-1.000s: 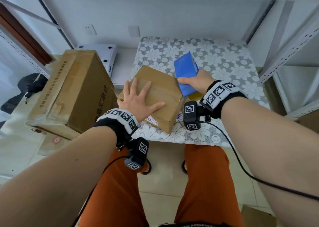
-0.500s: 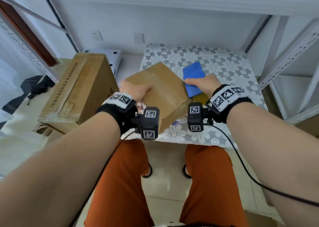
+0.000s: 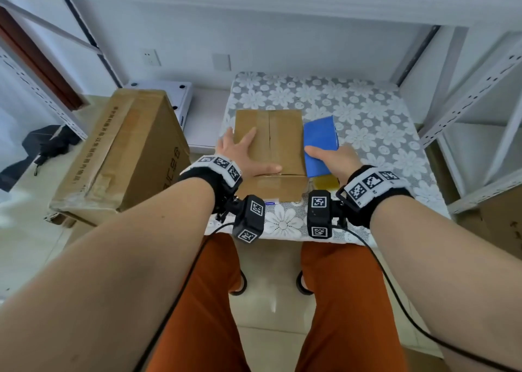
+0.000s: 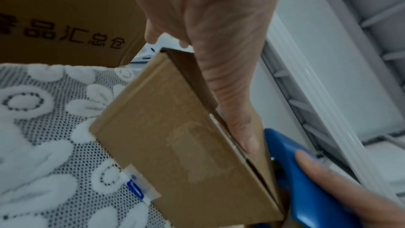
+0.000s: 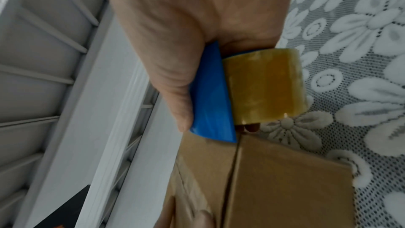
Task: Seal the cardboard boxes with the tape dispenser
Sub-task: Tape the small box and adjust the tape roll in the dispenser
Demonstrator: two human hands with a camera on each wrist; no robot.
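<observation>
A small cardboard box (image 3: 278,140) stands squarely on the flower-patterned table (image 3: 367,111), its two top flaps meeting at a centre seam. My left hand (image 3: 245,154) lies flat on the box's left flap with fingers spread and the thumb along the near edge (image 4: 230,93). My right hand (image 3: 336,159) grips the blue tape dispenser (image 3: 320,145) just right of the box. The wrist view shows the dispenser (image 5: 210,103) carrying a yellowish tape roll (image 5: 265,87) beside the box's corner (image 5: 274,179). The box's near side bears old tape (image 4: 197,153).
A big cardboard box (image 3: 124,151) with printed characters leans off the table's left side. Behind it lies a white flat device (image 3: 169,92). Metal shelving (image 3: 480,89) stands at the right. The wall is close behind the table. My orange-clad legs sit below the table edge.
The small box was tilted and turned a second ago; it now lies square with the seam facing up. My left hand went from gripping its edge to lying flat on top.
</observation>
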